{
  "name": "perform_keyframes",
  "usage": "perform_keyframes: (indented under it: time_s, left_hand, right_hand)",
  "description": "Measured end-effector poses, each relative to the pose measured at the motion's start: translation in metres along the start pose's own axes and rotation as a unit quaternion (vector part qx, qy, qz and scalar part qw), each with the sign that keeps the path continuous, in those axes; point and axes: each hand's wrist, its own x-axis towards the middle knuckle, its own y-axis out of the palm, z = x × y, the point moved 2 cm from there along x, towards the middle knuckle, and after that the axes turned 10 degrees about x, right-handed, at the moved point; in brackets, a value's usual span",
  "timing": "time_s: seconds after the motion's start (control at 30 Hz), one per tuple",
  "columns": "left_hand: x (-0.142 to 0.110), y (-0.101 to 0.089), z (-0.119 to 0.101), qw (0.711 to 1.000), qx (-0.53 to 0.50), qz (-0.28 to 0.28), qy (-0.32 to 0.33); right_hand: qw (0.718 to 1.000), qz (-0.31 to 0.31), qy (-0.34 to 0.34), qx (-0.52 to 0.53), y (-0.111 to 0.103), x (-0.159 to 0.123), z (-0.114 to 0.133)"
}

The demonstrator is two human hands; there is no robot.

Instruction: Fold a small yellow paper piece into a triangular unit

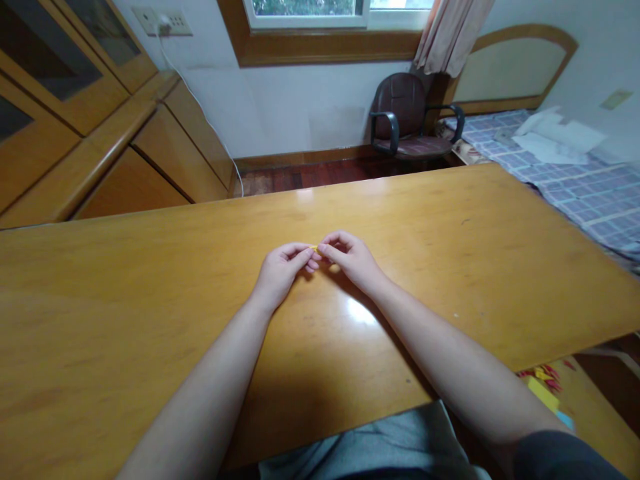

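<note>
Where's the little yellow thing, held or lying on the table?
Held: the yellow thing shows where the left hand and right hand pinch it, over the table.

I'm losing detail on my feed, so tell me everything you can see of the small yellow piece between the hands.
The small yellow piece shows as a bright, narrow sliver lying roughly crosswise, pinched in the fingertips of the left hand and the right hand. It appears to be held just above the wooden table, near the middle of the view. Fingers cover part of it, so its full shape, ends and material cannot be told.
</note>
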Motion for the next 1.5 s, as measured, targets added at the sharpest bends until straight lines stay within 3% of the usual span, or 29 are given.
perform_keyframes:
  time_s: [1.03, 1.5]
  left_hand:
    - [0.0002, -0.0024, -0.0003, 0.998, -0.060, -0.010, -0.007]
    - [0.0010, -0.0028, 0.0011, 1.000, -0.020, -0.020, -0.002]
  right_hand:
    - [0.997, -0.009, -0.039, -0.069, -0.0027, 0.0014, -0.0005]
    - [1.000, 0.001, 0.014, -0.015, -0.0001, 0.0011, 0.0009]
